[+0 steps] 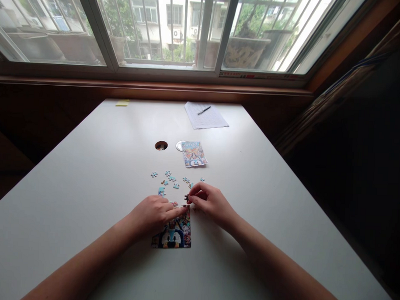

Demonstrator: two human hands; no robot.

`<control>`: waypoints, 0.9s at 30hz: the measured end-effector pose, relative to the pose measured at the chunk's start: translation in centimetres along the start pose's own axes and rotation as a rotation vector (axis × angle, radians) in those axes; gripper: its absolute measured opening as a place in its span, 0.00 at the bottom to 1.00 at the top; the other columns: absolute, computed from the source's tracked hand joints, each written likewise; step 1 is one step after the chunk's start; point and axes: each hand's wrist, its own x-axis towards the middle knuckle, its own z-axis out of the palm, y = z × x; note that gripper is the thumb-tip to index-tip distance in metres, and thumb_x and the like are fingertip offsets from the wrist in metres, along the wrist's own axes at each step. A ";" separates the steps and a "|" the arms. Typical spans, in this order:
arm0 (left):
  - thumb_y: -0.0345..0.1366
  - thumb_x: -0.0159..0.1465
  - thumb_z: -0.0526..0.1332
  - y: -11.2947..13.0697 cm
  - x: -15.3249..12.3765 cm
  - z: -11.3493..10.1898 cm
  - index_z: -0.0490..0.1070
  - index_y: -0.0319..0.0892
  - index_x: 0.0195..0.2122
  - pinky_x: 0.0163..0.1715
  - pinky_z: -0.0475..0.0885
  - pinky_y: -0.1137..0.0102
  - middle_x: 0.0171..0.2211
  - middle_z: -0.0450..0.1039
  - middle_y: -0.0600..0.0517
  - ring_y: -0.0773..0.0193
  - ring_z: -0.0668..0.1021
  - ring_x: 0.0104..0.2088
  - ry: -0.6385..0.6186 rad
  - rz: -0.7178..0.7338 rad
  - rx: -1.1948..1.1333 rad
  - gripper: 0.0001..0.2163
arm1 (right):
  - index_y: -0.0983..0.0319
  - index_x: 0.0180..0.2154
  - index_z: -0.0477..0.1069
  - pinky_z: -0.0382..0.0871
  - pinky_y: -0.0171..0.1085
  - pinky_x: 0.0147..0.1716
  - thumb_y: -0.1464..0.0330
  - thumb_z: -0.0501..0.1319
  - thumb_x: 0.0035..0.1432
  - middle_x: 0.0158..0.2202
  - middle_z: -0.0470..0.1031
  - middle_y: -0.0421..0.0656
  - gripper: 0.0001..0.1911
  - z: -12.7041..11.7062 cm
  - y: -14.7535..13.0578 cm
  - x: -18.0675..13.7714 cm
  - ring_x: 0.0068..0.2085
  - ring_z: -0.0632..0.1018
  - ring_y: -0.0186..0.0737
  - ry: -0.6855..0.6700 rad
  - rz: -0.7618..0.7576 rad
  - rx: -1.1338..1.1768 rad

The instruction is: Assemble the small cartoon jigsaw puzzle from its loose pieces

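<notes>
A partly assembled jigsaw puzzle (174, 233) with a blue cartoon figure lies on the white table (87, 185) in front of me. My left hand (155, 214) rests on its upper left part, index finger stretched along the top edge, other fingers curled. My right hand (209, 202) pinches a small dark puzzle piece (186, 197) just above the puzzle's top right corner. Several loose light-blue pieces (169, 178) lie scattered just beyond both hands.
A printed picture card (193, 153) with a round silver disc (179, 145) beside it lies farther back, next to a cable hole (161, 145). A sheet of paper (206, 117) with a pen (204, 110) and a yellow note (122, 102) sit near the window.
</notes>
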 end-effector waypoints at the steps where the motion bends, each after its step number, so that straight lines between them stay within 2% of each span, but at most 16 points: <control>1: 0.25 0.65 0.56 0.0 0.0 0.0 0.62 0.49 0.62 0.27 0.66 0.68 0.36 0.78 0.52 0.62 0.75 0.29 -0.003 0.000 0.000 0.25 | 0.60 0.35 0.73 0.72 0.36 0.39 0.71 0.61 0.57 0.34 0.79 0.41 0.03 0.0 0.0 0.0 0.37 0.79 0.38 -0.003 -0.012 -0.007; 7: 0.26 0.66 0.55 0.0 -0.1 -0.1 0.63 0.48 0.61 0.28 0.67 0.67 0.36 0.78 0.52 0.61 0.76 0.30 -0.030 -0.009 0.001 0.23 | 0.60 0.34 0.73 0.71 0.35 0.36 0.72 0.62 0.56 0.33 0.78 0.40 0.03 0.1 -0.2 -0.1 0.35 0.78 0.37 -0.037 -0.028 0.020; 11: 0.23 0.64 0.55 -0.1 -0.3 0.1 0.60 0.44 0.63 0.29 0.68 0.66 0.35 0.78 0.52 0.61 0.76 0.30 -0.041 -0.015 -0.017 0.26 | 0.60 0.36 0.73 0.72 0.36 0.39 0.70 0.62 0.58 0.36 0.79 0.41 0.03 -0.3 -0.2 -0.1 0.38 0.79 0.38 0.001 -0.047 0.056; 15: 0.21 0.60 0.55 -0.2 -0.3 0.0 0.59 0.42 0.63 0.32 0.70 0.66 0.35 0.78 0.51 0.60 0.77 0.33 -0.070 -0.045 -0.059 0.29 | 0.60 0.35 0.74 0.71 0.35 0.38 0.71 0.62 0.58 0.35 0.78 0.41 0.03 -0.6 -0.2 0.0 0.37 0.78 0.37 0.026 -0.060 -0.027; 20: 0.20 0.59 0.55 -0.2 -0.2 -0.2 0.61 0.41 0.62 0.33 0.71 0.67 0.34 0.77 0.51 0.60 0.78 0.33 -0.080 -0.058 -0.079 0.28 | 0.60 0.34 0.75 0.70 0.33 0.35 0.74 0.62 0.56 0.33 0.78 0.39 0.05 -0.6 0.1 0.1 0.36 0.77 0.36 -0.017 -0.101 -0.132; 27: 0.21 0.62 0.53 -0.4 -0.5 0.2 0.60 0.42 0.63 0.34 0.72 0.66 0.36 0.78 0.50 0.59 0.78 0.33 -0.067 -0.047 -0.099 0.27 | 0.59 0.36 0.74 0.71 0.34 0.36 0.72 0.61 0.58 0.32 0.79 0.39 0.04 -0.9 0.4 -0.1 0.34 0.80 0.37 -0.015 -0.020 -0.084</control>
